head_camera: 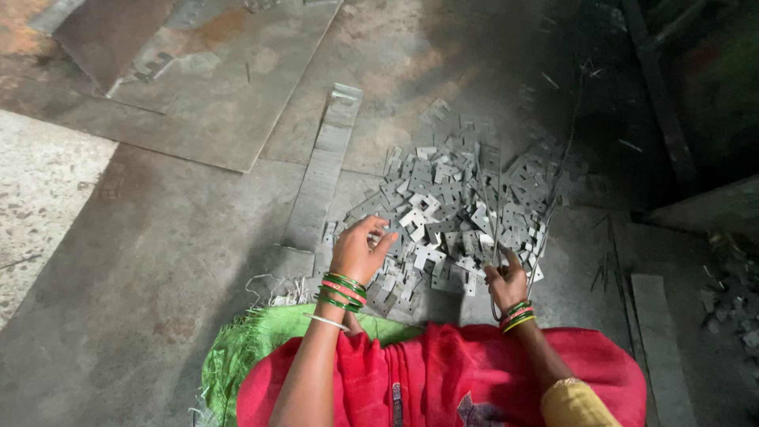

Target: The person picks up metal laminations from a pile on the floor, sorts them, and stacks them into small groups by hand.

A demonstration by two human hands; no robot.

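Observation:
A heap of small flat stamped metal pieces, grey and notched, lies on the floor in front of me. My left hand reaches into the near left edge of the heap, fingers curled around one small piece. My right hand is closed on a thin bent wire that rises up over the heap; several pieces seem threaded near the hand. Both wrists wear green and red bangles. My red garment fills the bottom of the view.
A long narrow metal strip lies left of the heap. Large metal sheets cover the floor at the upper left. A green woven cloth sits under me. Another flat strip and scrap bits lie at the right.

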